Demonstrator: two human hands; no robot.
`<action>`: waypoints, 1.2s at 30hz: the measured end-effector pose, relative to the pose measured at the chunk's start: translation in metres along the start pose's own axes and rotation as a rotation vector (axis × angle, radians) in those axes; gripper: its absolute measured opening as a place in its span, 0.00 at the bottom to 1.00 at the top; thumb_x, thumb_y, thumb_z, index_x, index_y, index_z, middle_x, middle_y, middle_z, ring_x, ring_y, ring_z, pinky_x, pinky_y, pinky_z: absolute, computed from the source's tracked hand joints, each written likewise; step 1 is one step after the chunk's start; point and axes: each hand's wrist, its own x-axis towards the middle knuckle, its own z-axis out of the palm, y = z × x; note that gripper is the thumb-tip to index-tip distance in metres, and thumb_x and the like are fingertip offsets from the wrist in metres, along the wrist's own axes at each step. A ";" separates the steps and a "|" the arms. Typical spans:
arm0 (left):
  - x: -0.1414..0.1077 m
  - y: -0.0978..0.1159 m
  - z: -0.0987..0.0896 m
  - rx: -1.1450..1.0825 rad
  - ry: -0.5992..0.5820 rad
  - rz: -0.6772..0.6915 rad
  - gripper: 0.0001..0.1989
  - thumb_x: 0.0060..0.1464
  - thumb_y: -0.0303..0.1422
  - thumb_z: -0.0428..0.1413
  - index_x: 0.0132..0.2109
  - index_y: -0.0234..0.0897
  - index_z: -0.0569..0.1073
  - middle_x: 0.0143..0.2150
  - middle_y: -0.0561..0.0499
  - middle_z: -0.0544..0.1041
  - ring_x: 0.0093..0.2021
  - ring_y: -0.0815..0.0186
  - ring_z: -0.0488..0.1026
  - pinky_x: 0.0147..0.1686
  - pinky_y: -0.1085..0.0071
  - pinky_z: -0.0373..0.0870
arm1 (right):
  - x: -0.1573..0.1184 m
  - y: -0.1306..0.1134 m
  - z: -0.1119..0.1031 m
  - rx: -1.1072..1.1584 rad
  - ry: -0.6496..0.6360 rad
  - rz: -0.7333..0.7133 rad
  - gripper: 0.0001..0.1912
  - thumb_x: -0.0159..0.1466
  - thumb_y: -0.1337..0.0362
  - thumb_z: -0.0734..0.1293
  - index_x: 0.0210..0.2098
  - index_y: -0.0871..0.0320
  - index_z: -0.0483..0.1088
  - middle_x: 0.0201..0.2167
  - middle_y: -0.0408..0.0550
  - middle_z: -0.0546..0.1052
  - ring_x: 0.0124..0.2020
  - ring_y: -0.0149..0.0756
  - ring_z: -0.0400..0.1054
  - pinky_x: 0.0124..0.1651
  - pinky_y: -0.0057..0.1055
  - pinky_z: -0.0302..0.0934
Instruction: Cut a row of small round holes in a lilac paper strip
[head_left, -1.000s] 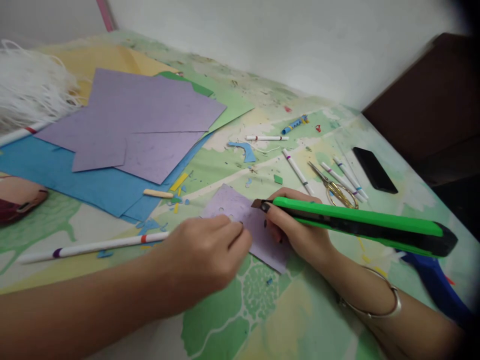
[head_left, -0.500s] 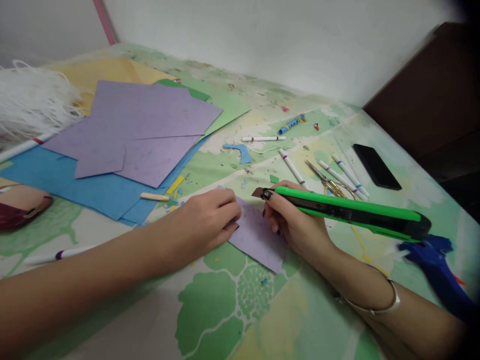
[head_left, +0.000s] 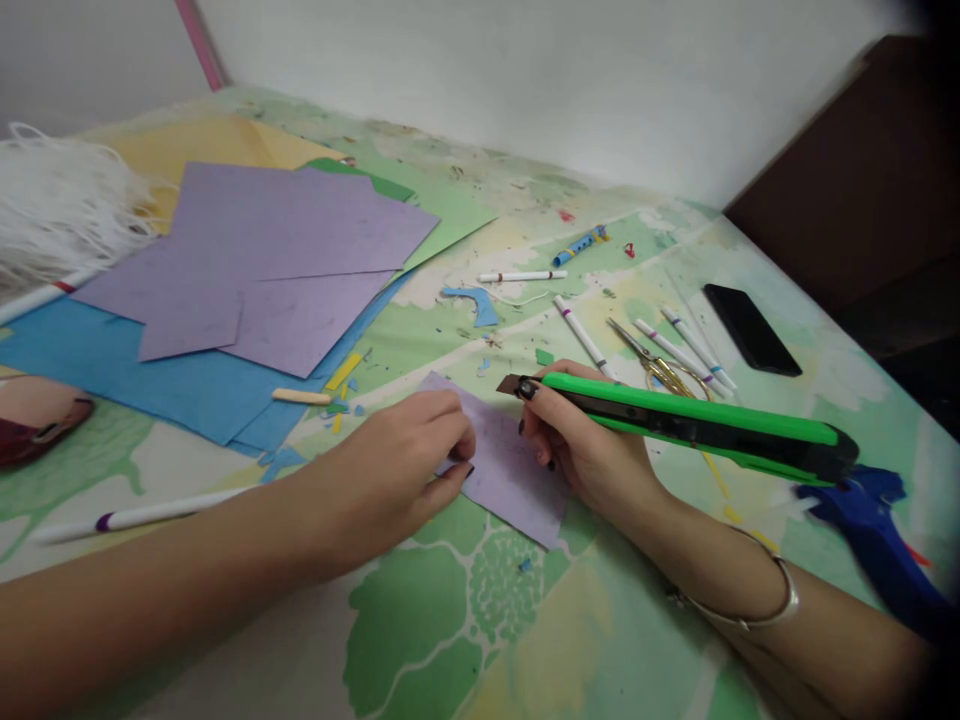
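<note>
A small piece of purple paper (head_left: 517, 470) lies at a slant on the table between my hands. My left hand (head_left: 409, 460) is closed at its left edge, fingers curled in and the thumb on the lower side; the fingertips are partly hidden. In my right hand (head_left: 592, 450) is a green and black utility knife (head_left: 697, 415), gripped close to its front like a pen. Its dark blade (head_left: 508, 384) sticks out toward the left, above the paper. The knife's back end points right, over the forearm side.
Purple sheets (head_left: 292, 220) overlap blue sheets (head_left: 187, 385) at the left, beside white string (head_left: 60, 210). Gold-handled scissors (head_left: 652, 365), markers (head_left: 581, 335) and a black phone (head_left: 752, 330) lie to the right. A blue tool (head_left: 885, 540) sits at the right edge; paper scraps (head_left: 472, 303) are scattered about.
My left hand has shifted slightly left and down, baring more of the small paper's upper left corner. The utility knife stays in my right hand, and the view has moved a little.
</note>
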 end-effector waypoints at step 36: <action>0.011 -0.036 -0.040 -0.917 0.182 -0.577 0.11 0.42 0.35 0.65 0.33 0.34 0.77 0.30 0.48 0.79 0.29 0.66 0.74 0.30 0.70 0.70 | 0.014 -0.042 -0.065 -0.758 -0.151 0.409 0.22 0.57 0.49 0.65 0.18 0.54 0.52 0.10 0.35 0.54 0.11 0.24 0.44 0.14 0.25 0.36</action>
